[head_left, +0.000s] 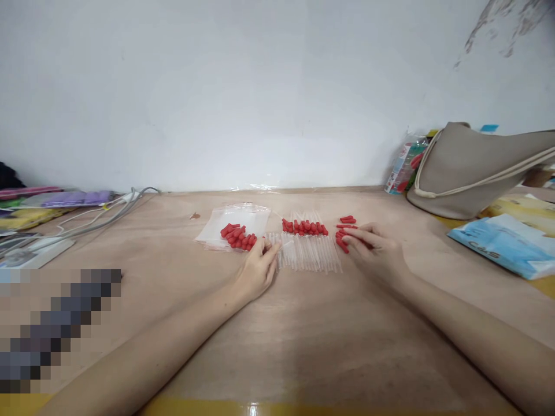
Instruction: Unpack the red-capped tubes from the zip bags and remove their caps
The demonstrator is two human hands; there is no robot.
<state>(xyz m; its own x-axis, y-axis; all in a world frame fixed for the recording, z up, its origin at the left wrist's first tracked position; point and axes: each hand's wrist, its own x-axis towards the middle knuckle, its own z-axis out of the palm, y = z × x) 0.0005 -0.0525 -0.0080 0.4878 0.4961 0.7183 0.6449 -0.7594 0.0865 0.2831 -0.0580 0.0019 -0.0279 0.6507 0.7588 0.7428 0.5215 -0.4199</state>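
A row of clear plastic droppers (310, 257) lies on the wooden table (277, 341), several with red rubber bulbs (304, 227) at their far ends. My left hand (259, 268) pinches the left end of the row, fingers closed on a clear tube. My right hand (373, 245) rests at the row's right edge, its fingers curled over a small cluster of loose red bulbs (344, 231). A heap of red bulbs (237, 236) lies on clear plastic bags (234, 222) just left of my left hand.
A beige cloth bag (477, 167) with cord handles stands at the right by the wall, colourful packets (403, 164) behind it. A blue packet (507, 242) lies at the right edge. Grey cables (99, 216) and flat packages sit far left. A white wall backs the table.
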